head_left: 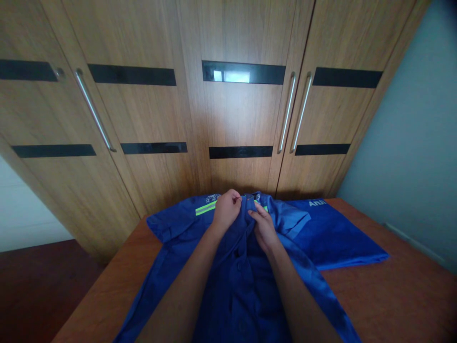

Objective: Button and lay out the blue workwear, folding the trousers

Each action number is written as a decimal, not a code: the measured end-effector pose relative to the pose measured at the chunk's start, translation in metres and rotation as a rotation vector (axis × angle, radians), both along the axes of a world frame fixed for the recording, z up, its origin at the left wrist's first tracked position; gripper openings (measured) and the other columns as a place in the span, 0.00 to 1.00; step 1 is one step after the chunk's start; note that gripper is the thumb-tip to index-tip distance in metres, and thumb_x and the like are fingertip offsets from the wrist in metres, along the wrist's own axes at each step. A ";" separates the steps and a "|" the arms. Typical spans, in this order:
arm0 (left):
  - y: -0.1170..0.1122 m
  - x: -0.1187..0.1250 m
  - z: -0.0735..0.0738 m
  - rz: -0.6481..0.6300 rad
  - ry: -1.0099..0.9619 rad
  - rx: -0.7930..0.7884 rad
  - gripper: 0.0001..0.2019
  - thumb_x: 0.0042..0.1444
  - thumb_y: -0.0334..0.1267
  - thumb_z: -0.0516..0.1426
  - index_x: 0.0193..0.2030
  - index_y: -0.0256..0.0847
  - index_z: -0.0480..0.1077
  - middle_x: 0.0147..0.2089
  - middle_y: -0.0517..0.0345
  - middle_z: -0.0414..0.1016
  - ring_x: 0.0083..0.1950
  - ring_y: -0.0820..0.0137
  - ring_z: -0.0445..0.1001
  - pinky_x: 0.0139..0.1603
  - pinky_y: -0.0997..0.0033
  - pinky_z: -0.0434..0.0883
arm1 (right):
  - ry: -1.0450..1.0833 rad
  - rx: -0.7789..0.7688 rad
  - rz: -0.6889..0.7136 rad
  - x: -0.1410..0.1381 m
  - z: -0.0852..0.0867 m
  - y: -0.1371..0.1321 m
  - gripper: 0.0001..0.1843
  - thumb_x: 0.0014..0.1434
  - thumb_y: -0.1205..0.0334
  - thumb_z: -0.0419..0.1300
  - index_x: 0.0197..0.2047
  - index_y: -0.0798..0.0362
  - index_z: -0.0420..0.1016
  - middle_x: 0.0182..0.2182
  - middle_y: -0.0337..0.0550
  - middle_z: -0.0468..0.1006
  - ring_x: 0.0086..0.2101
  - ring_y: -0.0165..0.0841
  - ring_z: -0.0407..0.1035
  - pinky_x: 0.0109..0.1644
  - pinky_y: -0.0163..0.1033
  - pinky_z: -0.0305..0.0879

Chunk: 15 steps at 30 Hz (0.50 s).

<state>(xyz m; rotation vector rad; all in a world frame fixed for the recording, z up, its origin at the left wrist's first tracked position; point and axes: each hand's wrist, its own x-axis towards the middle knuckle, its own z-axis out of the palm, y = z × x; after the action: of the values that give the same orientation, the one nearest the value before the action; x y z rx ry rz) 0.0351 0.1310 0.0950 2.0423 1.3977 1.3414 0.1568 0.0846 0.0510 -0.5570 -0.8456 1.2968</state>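
Note:
A blue short-sleeved work shirt (228,295) with buttons down its front lies spread on a brown wooden table. Across its chest runs a yellow-green reflective stripe (206,208), partly covered by my hands. At the upper middle of the front, my left hand (228,208) is closed, its fingers pinching the shirt's cloth. Just to the right, my right hand (263,224) grips the raised edge of the same front, thumb against the fabric. Whether a button sits between the fingers is hidden. Lower on the front a button (239,267) shows.
A folded blue cloth (342,238) with white lettering lies right of the shirt on the table (400,295). Behind stands a wooden wardrobe (243,114) with metal handles and dark strips. A pale wall (410,143) rises at the right; dark floor (43,286) lies at the left.

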 end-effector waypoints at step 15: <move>-0.007 -0.015 -0.008 -0.113 0.138 0.053 0.06 0.57 0.30 0.52 0.32 0.42 0.68 0.27 0.64 0.74 0.29 0.72 0.75 0.32 0.76 0.66 | -0.238 0.055 -0.026 0.001 -0.009 0.006 0.22 0.47 0.63 0.60 0.48 0.49 0.75 0.39 0.41 0.79 0.38 0.36 0.73 0.44 0.40 0.68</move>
<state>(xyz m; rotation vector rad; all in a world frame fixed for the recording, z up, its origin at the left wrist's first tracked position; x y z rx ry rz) 0.0197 0.1237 0.0871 2.2507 1.2928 1.2235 0.1574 0.0908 0.0419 -0.6850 -1.0635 1.1946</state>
